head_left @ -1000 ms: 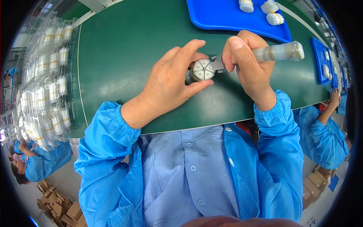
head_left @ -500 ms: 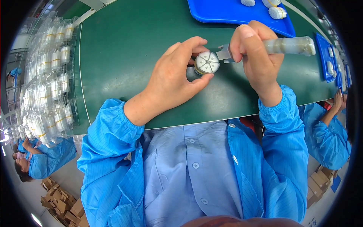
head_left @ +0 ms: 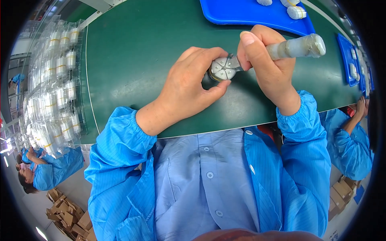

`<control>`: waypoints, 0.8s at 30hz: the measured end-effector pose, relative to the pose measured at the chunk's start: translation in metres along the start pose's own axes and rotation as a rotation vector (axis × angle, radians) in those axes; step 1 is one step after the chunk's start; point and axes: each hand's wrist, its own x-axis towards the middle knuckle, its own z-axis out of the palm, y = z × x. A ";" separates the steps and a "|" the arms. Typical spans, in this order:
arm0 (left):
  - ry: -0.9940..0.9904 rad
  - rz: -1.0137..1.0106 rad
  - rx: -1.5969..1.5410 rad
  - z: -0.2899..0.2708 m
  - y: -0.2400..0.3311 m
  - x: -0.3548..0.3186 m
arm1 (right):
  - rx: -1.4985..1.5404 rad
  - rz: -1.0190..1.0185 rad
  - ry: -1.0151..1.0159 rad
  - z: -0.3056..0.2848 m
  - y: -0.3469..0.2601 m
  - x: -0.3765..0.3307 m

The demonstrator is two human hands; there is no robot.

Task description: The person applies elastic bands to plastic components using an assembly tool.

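Observation:
My left hand (head_left: 183,82) grips a short round piece (head_left: 221,73) between thumb and fingers, just above the green table. Its white top face is split into wedge-shaped segments, each with a small dot, and a yellowish band shows on its side. In my right hand (head_left: 273,66) is a hand tool with a thick, whitish, wrapped-looking handle (head_left: 299,47) pointing right. The tool's flat metal end (head_left: 234,63) lies against the right edge of the white face, overlapping it. My fingers hide part of the metal, so the exact tool kind is unclear.
A blue tray (head_left: 217,16) with several white banded bundles (head_left: 296,12) stands at the far side of the green table (head_left: 132,52). Clear bags of white rolls (head_left: 60,60) line the left. More blue trays (head_left: 344,45) and a co-worker's sleeve (head_left: 350,140) are at right.
My right hand has moved left with the tool, bringing its metal end from beside the round piece onto its edge. My left hand still holds the piece, shifted slightly right.

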 end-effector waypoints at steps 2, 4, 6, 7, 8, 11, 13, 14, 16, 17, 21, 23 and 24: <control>0.020 -0.063 0.020 0.000 0.003 0.000 | -0.007 0.016 -0.004 0.001 0.000 0.000; 0.012 -0.071 0.033 0.001 0.001 -0.003 | -0.018 0.001 -0.039 -0.001 0.000 0.000; -0.002 -0.078 0.041 0.004 0.000 -0.003 | 0.094 0.037 0.003 -0.004 -0.001 -0.001; 0.011 -0.118 -0.009 0.004 0.003 -0.003 | 0.206 0.073 0.042 -0.006 -0.002 0.000; 0.026 -0.159 -0.057 0.004 0.006 -0.005 | 0.221 0.035 0.018 -0.014 0.000 0.002; 0.018 -0.145 -0.153 0.006 0.006 -0.006 | 0.179 -0.008 0.027 -0.013 -0.003 0.002; -0.009 -0.161 -0.168 0.005 0.007 -0.007 | 0.144 0.001 0.025 -0.010 -0.005 0.001; -0.032 -0.177 -0.179 0.005 0.006 -0.007 | 0.132 0.001 0.002 -0.009 -0.004 0.002; -0.008 -0.167 -0.175 0.006 0.005 -0.006 | 0.122 0.000 -0.021 -0.007 -0.002 0.003; 0.016 -0.156 -0.173 0.007 0.005 -0.006 | 0.086 -0.018 -0.029 -0.008 -0.001 0.003; -0.041 -0.091 0.002 0.002 0.006 0.000 | 0.029 -0.080 -0.063 -0.001 0.003 -0.001; 0.009 -0.028 0.051 0.008 0.000 -0.001 | 0.019 -0.069 -0.087 -0.004 0.004 -0.001; 0.008 -0.025 0.052 0.008 0.001 -0.001 | 0.008 -0.066 -0.082 -0.004 0.004 -0.001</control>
